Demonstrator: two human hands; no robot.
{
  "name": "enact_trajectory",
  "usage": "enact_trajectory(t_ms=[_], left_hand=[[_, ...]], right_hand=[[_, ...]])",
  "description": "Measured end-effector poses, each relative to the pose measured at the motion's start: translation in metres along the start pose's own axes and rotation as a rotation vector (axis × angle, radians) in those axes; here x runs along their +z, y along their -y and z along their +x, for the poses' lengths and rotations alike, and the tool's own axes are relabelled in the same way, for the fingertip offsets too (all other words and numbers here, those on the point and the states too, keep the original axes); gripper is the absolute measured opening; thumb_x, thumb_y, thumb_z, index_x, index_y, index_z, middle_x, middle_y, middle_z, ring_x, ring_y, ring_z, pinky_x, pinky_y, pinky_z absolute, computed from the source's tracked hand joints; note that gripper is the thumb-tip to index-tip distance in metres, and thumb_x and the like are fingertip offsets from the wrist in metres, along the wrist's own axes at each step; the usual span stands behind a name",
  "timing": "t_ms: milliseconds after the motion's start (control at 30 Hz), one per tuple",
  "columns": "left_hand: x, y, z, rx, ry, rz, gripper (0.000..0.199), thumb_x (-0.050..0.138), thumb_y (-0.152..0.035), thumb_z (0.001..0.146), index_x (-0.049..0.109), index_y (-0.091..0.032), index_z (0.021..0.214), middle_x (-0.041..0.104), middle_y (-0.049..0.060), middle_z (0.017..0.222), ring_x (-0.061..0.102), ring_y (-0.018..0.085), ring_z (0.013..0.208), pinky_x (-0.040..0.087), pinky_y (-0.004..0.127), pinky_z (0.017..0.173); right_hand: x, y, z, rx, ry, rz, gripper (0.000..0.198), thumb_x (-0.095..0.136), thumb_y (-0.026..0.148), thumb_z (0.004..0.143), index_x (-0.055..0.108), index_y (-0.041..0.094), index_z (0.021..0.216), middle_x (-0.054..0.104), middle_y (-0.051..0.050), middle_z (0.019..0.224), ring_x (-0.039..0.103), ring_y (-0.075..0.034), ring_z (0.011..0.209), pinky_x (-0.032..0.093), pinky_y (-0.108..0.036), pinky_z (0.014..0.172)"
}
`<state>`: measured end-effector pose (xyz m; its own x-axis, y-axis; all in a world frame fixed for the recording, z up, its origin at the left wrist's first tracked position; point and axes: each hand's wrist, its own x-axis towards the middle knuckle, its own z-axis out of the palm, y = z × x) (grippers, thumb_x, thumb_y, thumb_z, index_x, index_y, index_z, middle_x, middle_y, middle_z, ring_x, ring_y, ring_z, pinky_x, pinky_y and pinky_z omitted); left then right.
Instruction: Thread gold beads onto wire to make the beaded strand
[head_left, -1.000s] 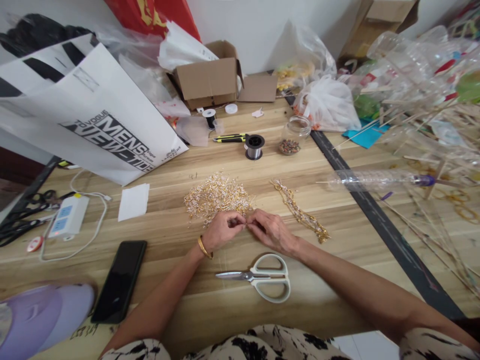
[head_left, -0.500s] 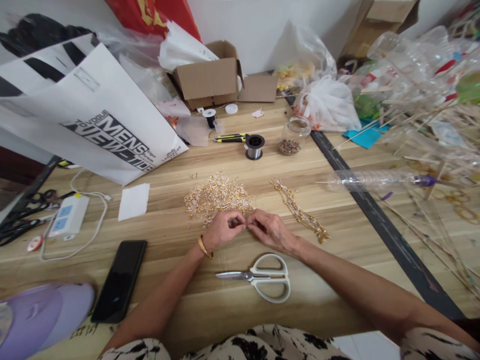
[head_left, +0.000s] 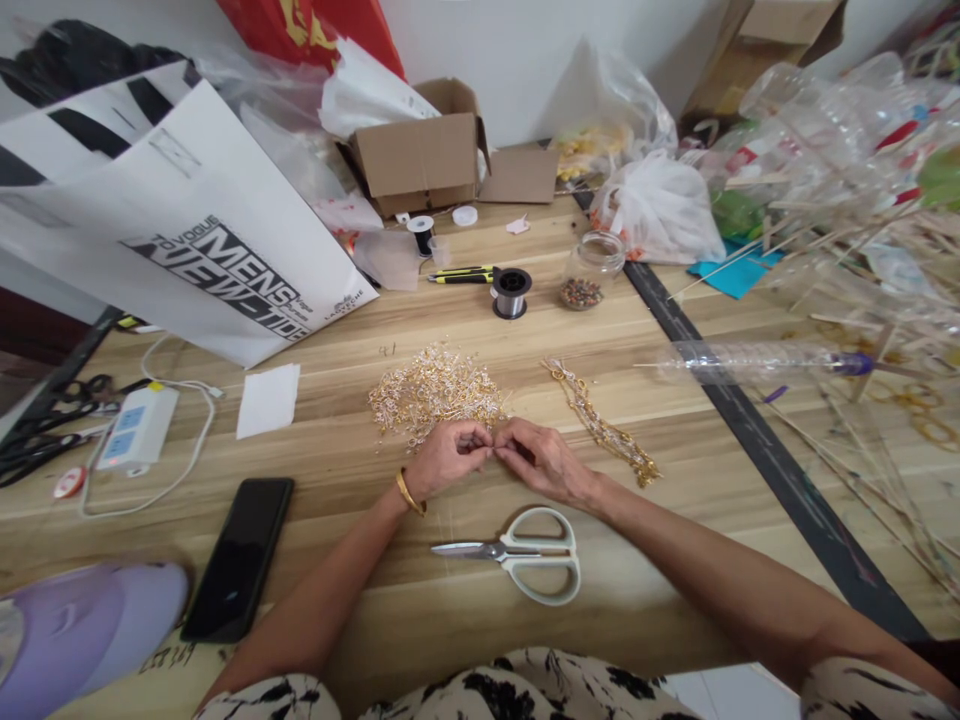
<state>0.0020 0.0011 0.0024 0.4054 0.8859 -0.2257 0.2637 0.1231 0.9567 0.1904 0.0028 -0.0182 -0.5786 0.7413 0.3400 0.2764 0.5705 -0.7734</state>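
My left hand and my right hand meet fingertip to fingertip just in front of a heap of small gold and clear beads. Both are closed in a pinch; whatever lies between the fingertips is too small to name. A gold bracelet circles my left wrist. To the right of my right hand lies a bundle of beaded strands, gold and clear. White-handled scissors rest on the table below my hands, blades pointing left. A faint thin thread seems to hang below my left hand.
Behind the beads stand a wire spool, a yellow-black utility knife and a glass jar of dark beads. At left are a phone, a power strip and a white paper bag. Plastic bottles and sticks crowd the right.
Hardly anything differs. My hands keep the same pinch in the same place, and the view has shifted very slightly.
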Motion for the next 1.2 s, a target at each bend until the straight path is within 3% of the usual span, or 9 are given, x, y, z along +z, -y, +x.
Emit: enact_trajectory(t_ms=[733, 1200], left_hand=[[-0.0036, -0.0065, -0.0006, -0.009, 0.022, 0.039, 0.013, 0.061, -0.023, 0.075, 0.059, -0.010, 0.072, 0.058, 0.000, 0.063, 0.055, 0.007, 0.053, 0.045, 0.018, 0.054], [-0.0047, -0.0054, -0.0001, -0.011, -0.001, 0.029, 0.015, 0.062, -0.024, 0.075, 0.060, -0.010, 0.072, 0.058, 0.000, 0.061, 0.055, 0.008, 0.053, 0.045, 0.019, 0.053]], right_hand=[[0.0003, 0.0004, 0.0014, 0.109, -0.023, 0.064, 0.007, 0.051, 0.016, 0.085, 0.057, 0.015, 0.082, 0.054, 0.000, 0.071, 0.045, -0.010, 0.057, 0.035, -0.022, 0.053], [-0.0007, 0.0047, 0.0002, 0.006, -0.074, 0.047, 0.007, 0.050, 0.017, 0.086, 0.056, 0.016, 0.082, 0.055, -0.002, 0.072, 0.047, -0.010, 0.057, 0.037, -0.022, 0.052]])
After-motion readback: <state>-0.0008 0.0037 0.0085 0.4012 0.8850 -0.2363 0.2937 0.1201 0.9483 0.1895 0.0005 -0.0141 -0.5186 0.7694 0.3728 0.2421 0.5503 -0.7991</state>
